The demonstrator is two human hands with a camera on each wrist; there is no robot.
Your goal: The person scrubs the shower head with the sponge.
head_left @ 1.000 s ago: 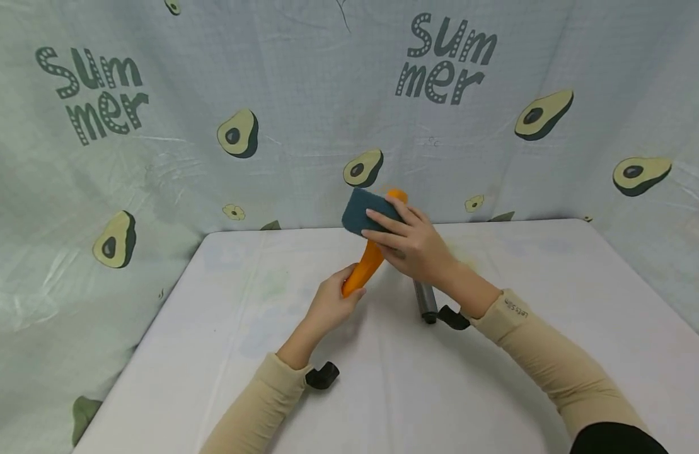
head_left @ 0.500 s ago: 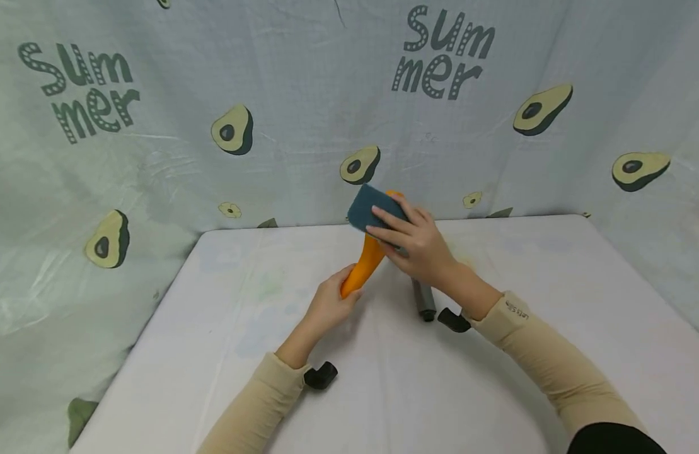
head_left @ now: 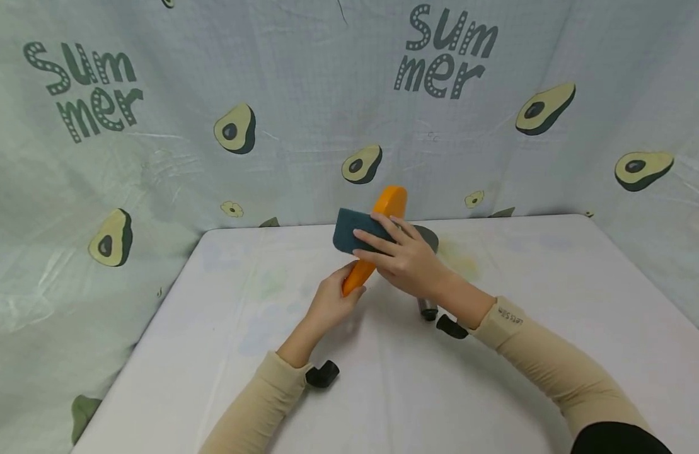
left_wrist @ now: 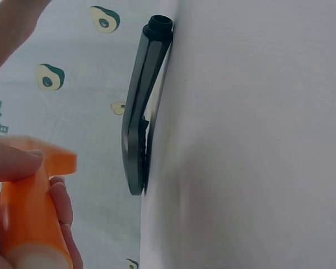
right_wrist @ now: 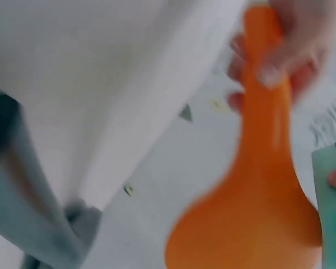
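Observation:
My left hand (head_left: 328, 304) grips the handle of an orange paddle-shaped tool (head_left: 391, 200), its wide rounded head tilted up and away above the table. In the right wrist view this orange tool (right_wrist: 252, 207) shows its narrow handle and broad head. My right hand (head_left: 410, 263) holds a dark teal scouring sponge (head_left: 355, 231) across the orange tool, fingers spread over the sponge's face. A light green side of the sponge (right_wrist: 331, 196) appears at the right wrist view's edge. Whether the tool's head is flat or hollow cannot be told.
Under the right hand, a dark grey long-handled tool (head_left: 427, 309) with a rounded head lies on the white-covered table (head_left: 485, 378). The left wrist view shows this grey tool (left_wrist: 135, 134) with an opening in its handle end. An avocado-print cloth (head_left: 304, 94) hangs behind.
The sponge has gone up slightly, then down and left along the orange tool with my right hand, uncovering more of its head. My left hand has stayed nearly still.

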